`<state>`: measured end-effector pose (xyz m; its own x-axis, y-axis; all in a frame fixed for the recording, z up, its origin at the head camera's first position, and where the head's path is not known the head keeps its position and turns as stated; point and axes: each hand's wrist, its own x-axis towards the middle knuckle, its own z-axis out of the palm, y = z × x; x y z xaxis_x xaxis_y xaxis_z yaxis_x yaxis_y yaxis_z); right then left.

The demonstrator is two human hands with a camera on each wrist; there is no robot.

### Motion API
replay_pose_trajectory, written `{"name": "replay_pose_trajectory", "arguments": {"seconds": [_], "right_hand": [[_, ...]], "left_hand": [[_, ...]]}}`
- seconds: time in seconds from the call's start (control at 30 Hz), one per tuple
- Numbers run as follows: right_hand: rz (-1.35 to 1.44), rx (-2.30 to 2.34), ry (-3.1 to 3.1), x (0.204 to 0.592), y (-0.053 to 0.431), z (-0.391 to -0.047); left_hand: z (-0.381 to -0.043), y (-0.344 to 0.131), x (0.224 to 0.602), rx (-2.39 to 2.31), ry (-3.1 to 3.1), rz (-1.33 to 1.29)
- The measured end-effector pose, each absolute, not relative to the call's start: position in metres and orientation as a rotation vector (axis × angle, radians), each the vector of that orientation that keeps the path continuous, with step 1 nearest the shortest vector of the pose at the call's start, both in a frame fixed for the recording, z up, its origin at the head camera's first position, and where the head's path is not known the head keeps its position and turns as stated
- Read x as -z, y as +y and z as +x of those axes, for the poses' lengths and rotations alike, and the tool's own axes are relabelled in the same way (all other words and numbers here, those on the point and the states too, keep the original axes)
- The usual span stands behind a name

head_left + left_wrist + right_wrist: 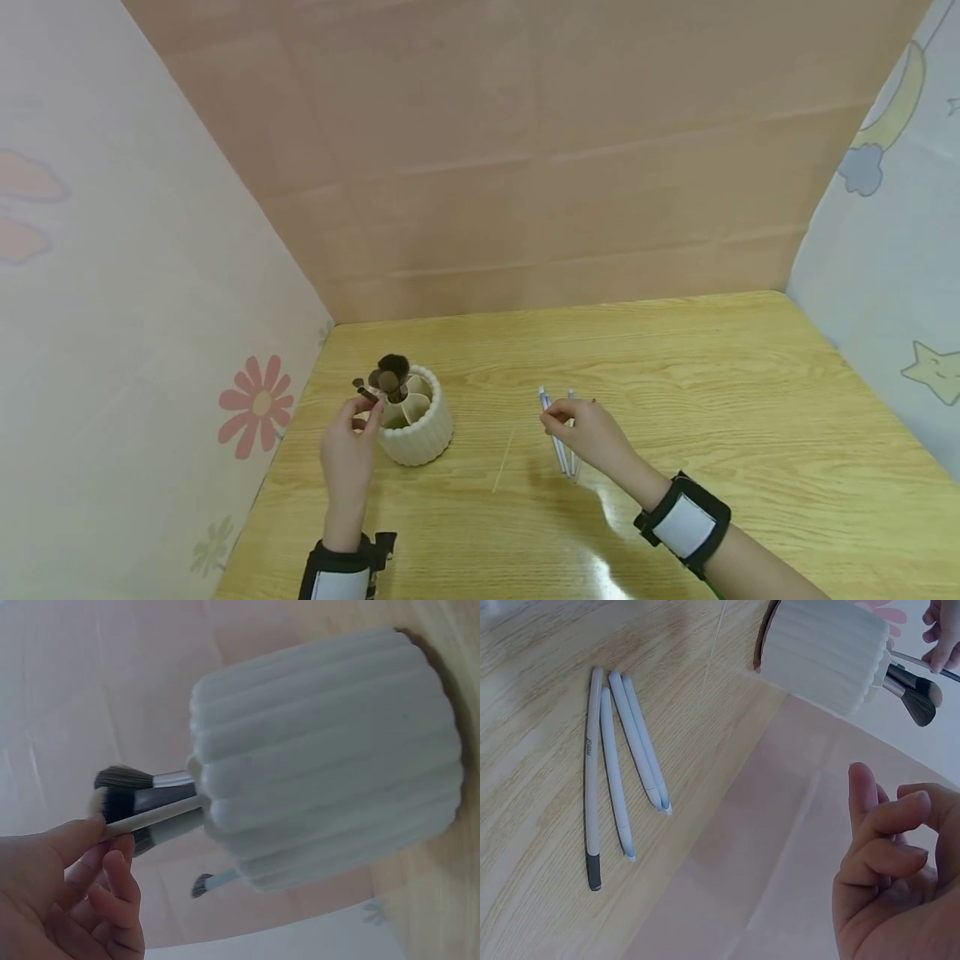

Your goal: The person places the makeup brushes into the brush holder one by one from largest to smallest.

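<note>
Lower left on my head feed, the left hand [351, 446] pinches a slim stick [154, 818] at the cream holder [416, 442]; the right hand [588, 429] hangs loosely curled, lower center. I cannot read the gray pen's [592, 772] tiny lettering [589, 747]. Wood-grain table [675, 358], pinkish backdrop [525, 150].

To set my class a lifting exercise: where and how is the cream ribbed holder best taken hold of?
Probably grip the cream ribbed holder round its outer wall, below the rim, coming from the person's right. It stands upright, and its lengthwise ridges should help the hold; brushes rise above the rim, and the left hand occupies its left side.
</note>
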<state>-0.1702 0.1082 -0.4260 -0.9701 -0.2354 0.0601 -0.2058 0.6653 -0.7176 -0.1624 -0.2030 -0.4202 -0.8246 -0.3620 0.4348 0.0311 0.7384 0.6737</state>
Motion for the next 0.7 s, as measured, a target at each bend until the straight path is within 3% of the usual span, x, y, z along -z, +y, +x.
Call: {"name": "replay_pose_trajectory", "arguments": {"seconds": [0.7], "right_hand": [[-0.336,1.243,2.790,0.428,0.111,-0.170]], "left_hand": [[-0.167,-0.201,0.450,0.966,-2.537,0.315]]}}
